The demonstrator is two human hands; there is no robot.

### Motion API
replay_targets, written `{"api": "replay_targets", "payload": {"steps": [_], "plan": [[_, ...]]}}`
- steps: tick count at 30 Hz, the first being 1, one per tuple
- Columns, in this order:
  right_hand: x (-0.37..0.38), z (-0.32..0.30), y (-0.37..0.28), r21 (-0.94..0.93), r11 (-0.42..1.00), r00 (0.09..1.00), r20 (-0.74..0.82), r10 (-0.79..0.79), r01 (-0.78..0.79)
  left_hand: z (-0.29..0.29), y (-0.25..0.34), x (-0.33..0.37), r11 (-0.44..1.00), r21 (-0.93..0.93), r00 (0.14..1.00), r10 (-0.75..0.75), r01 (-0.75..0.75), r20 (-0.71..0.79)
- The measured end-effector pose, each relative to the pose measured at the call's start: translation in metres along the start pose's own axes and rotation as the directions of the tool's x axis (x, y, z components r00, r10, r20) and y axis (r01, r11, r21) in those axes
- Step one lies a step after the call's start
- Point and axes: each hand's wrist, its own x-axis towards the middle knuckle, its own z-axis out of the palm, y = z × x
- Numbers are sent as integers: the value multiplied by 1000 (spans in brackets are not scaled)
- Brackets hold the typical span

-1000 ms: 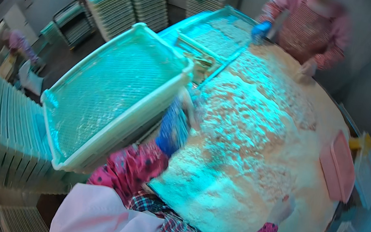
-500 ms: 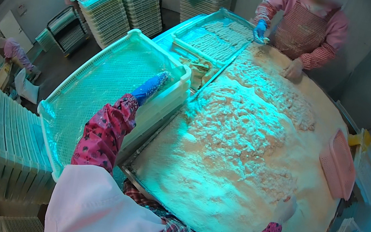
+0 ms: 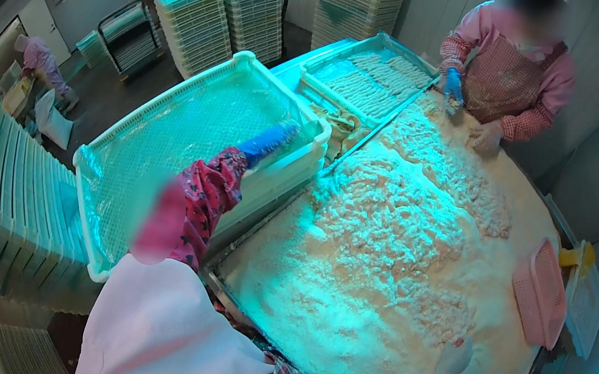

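Trays stacked at back. Table heaped with floury pieces; pink basket at right, co-worker across. Left hand over plastic-lined white tray, left of heap; right hand at heap's near edge. Both hands' fingers: cannot tell whether grasping. Left sleeve hides part of tray; patch blurred.
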Motion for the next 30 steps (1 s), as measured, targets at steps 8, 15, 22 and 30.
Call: {"api": "replay_targets", "payload": {"steps": [8, 15, 22, 30], "plan": [[-37, -58, -76, 937, 311, 983, 120, 140, -159, -64, -22, -102, 958, 271, 995, -95, 98, -26], [-67, -11, -10, 350, 936, 990, -139, 1, 48, 120, -38, -197, 603, 579, 836, 393, -548, 383], [-32, 13, 0, 197, 979, 979, -186, 78, -40, 265, -122, -215, 678, 297, 638, 329, -673, 696], [-66, -16, -3, 652, 743, 976, -20, 215, -150, 263, -114, -218, 540, 437, 671, 381, -720, 636]]}}
